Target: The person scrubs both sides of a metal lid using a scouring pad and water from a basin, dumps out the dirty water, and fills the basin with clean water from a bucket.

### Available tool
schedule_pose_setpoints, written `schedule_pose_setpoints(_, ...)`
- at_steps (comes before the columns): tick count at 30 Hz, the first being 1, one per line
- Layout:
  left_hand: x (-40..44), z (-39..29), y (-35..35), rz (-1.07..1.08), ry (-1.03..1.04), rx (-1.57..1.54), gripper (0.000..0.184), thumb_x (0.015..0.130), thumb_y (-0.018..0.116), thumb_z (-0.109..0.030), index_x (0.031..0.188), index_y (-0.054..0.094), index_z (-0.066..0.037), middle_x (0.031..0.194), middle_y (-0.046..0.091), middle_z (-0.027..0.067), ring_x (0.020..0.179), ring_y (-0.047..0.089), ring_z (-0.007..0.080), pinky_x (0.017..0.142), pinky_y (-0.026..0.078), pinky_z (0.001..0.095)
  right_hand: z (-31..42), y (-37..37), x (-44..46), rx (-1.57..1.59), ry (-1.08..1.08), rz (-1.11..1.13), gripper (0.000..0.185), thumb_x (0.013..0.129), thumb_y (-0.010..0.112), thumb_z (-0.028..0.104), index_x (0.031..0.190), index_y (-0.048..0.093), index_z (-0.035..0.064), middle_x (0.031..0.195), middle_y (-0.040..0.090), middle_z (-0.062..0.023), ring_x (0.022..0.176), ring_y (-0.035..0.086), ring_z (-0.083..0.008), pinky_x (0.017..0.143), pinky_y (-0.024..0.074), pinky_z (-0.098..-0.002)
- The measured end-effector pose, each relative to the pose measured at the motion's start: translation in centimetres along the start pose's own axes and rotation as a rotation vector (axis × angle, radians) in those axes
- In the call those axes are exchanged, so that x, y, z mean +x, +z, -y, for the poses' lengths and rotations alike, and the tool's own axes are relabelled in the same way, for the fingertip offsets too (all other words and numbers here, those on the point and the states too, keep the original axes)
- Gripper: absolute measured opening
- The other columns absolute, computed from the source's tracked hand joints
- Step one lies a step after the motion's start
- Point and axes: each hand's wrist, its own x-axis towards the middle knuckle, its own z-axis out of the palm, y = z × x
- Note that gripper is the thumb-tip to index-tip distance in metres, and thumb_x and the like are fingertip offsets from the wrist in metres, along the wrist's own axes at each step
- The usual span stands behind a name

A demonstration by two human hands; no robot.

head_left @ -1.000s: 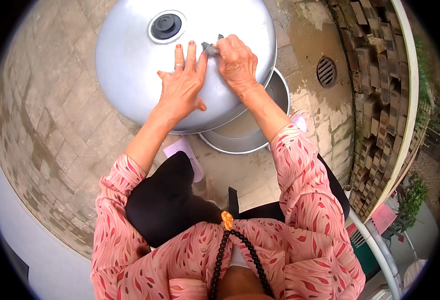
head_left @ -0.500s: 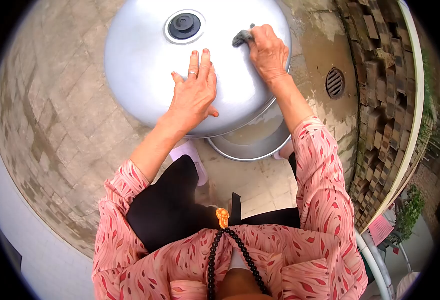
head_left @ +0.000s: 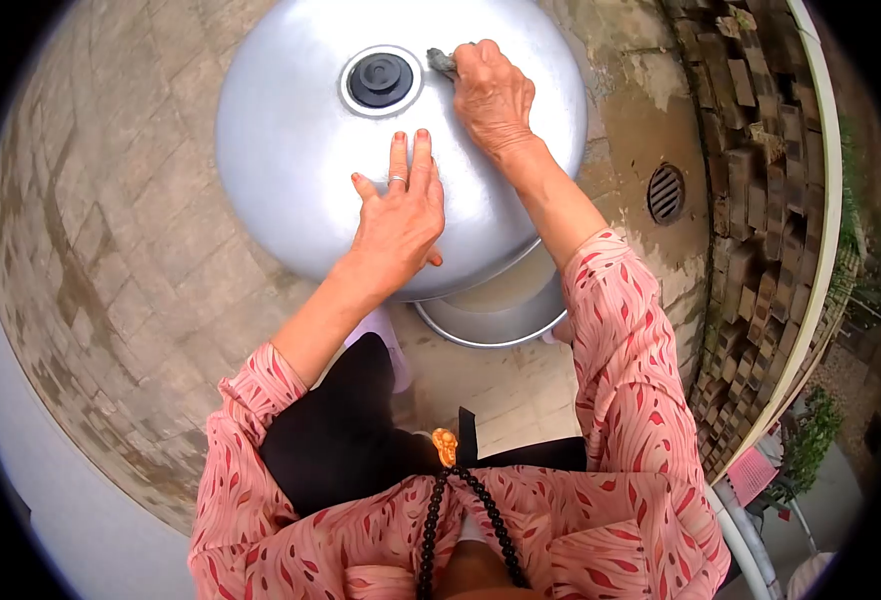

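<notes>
A large silver domed pot lid [head_left: 290, 150] with a round black knob [head_left: 380, 80] rests over a metal basin [head_left: 520, 315]. Part of the basin's rim and some cloudy water show below the lid's near edge. My left hand [head_left: 398, 225] lies on the lid just below the knob, fingers spread, a ring on one finger. To the right of the knob, my right hand [head_left: 493, 95] grips a dark grey scouring pad [head_left: 441, 62] against the lid's surface. The fingertips around the pad are partly hidden.
Stone paving [head_left: 110, 180] surrounds the basin, wet in places. A round floor drain [head_left: 665, 193] lies to the right, beside a stack of bricks [head_left: 760, 200]. Lilac footwear [head_left: 385, 340] shows under the lid's near edge.
My right hand has moved the scouring pad left across the lid, close to the knob. Lid, basin and left hand appear slightly lower in view; the left hand stays spread on the lid.
</notes>
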Motion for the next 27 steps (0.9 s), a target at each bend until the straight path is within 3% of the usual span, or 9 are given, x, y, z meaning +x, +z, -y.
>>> schedule_pose_setpoints(2, -0.3, 0.1, 0.5, 0.0, 0.013, -0.011, 0.1, 0.055, 0.087, -0.033, 0.13, 0.04, 0.014, 0.15, 0.018, 0.0298, 0.139, 0.02, 0.0455, 0.085, 0.044, 0.0675, 0.3, 0.3, 0.6, 0.061, -0.04, 0.025, 0.007, 0.081, 0.065, 0.011, 0.083, 0.059, 0.0091, 0.082, 0.061, -0.0086, 0.073, 0.063, -0.0311, 0.056, 0.0496, -0.0422)
schedule_pose_setpoints(6, -0.2, 0.2, 0.6, 0.008, 0.031, -0.009, 0.095, 0.058, 0.085, -0.034, 0.128, 0.043, 0.014, 0.148, 0.018, 0.0321, 0.138, 0.02, 0.0475, 0.083, 0.042, 0.0713, -4.6, 0.0, 4.2, -0.061, 0.234, 0.188, 0.008, 0.083, 0.063, 0.016, 0.084, 0.059, 0.0091, 0.087, 0.062, -0.0112, 0.076, 0.064, -0.0334, 0.063, 0.0489, -0.0452)
schedule_pose_setpoints(11, -0.2, 0.0, 0.4, 0.011, -0.002, -0.003, 0.1, 0.054, 0.086, -0.034, 0.13, 0.041, 0.014, 0.151, 0.015, 0.0283, 0.14, 0.018, 0.0441, 0.086, 0.044, 0.0671, 1.8, -0.1, -0.3, 0.162, -0.167, 0.002, 0.005, 0.081, 0.059, 0.006, 0.079, 0.057, 0.0098, 0.08, 0.058, -0.0073, 0.071, 0.063, -0.0282, 0.058, 0.0505, -0.0406)
schedule_pose_setpoints(12, -0.2, 0.2, 0.4, 0.01, 0.004, -0.01, 0.1, 0.055, 0.086, -0.034, 0.13, 0.04, 0.013, 0.151, 0.015, 0.0281, 0.14, 0.017, 0.0441, 0.087, 0.044, 0.067, 0.6, 0.1, 0.4, 0.15, -0.153, -0.013, 0.011, 0.081, 0.058, 0.005, 0.072, 0.056, 0.0092, 0.073, 0.056, -0.0071, 0.066, 0.062, -0.0276, 0.053, 0.049, -0.0417)
schedule_pose_setpoints(14, -0.5, 0.2, 0.4, 0.025, 0.001, -0.018, 0.101, 0.055, 0.086, -0.034, 0.131, 0.04, 0.013, 0.152, 0.015, 0.0275, 0.141, 0.017, 0.0437, 0.088, 0.044, 0.0665, -2.6, 0.4, 2.3, -0.006, -0.011, -0.033, 0.006, 0.081, 0.058, 0.007, 0.076, 0.06, 0.0092, 0.075, 0.058, -0.0086, 0.065, 0.062, -0.0291, 0.052, 0.0474, -0.0425)
schedule_pose_setpoints(17, -0.2, 0.1, 0.0, 0.04, -0.033, -0.014, 0.102, 0.055, 0.086, -0.034, 0.132, 0.039, 0.012, 0.152, 0.016, 0.0264, 0.141, 0.017, 0.0427, 0.089, 0.043, 0.0649, 0.1, -0.6, -0.6, 0.096, -0.039, 0.047, 0.01, 0.078, 0.062, 0.004, 0.082, 0.055, 0.0092, 0.08, 0.057, -0.0077, 0.07, 0.062, -0.0293, 0.057, 0.0491, -0.0416)
schedule_pose_setpoints(20, -0.1, -0.2, 0.1, 0.027, -0.024, -0.028, 0.104, 0.054, 0.087, -0.035, 0.133, 0.038, 0.012, 0.152, 0.016, 0.0258, 0.141, 0.017, 0.0417, 0.089, 0.043, 0.0637, 1.4, -2.6, -5.0, 0.219, -0.266, 0.057, 0.016, 0.075, 0.066, 0.002, 0.086, 0.059, 0.0109, 0.081, 0.057, -0.0048, 0.068, 0.061, -0.0259, 0.056, 0.0496, -0.0374)
schedule_pose_setpoints(24, -0.4, 0.2, 0.5, -0.009, -0.008, -0.035, 0.103, 0.053, 0.087, -0.035, 0.132, 0.04, 0.012, 0.152, 0.016, 0.0271, 0.141, 0.019, 0.0419, 0.088, 0.044, 0.0645, -6.5, -3.7, -3.1, 0.002, 0.146, 0.002, 0.013, 0.081, 0.066, 0.006, 0.091, 0.059, 0.0099, 0.086, 0.059, -0.0076, 0.075, 0.061, -0.0312, 0.062, 0.0483, -0.041)
schedule_pose_setpoints(27, 0.0, 0.0, 0.0, 0.008, -0.016, -0.037, 0.101, 0.054, 0.087, -0.034, 0.131, 0.04, 0.012, 0.151, 0.016, 0.028, 0.14, 0.02, 0.0431, 0.088, 0.043, 0.0659, -6.9, -5.1, -6.9, 0.027, 0.185, -0.049, 0.019, 0.077, 0.065, 0.0, 0.093, 0.058, 0.0082, 0.087, 0.059, -0.0096, 0.081, 0.061, -0.0326, 0.066, 0.0487, -0.0411)
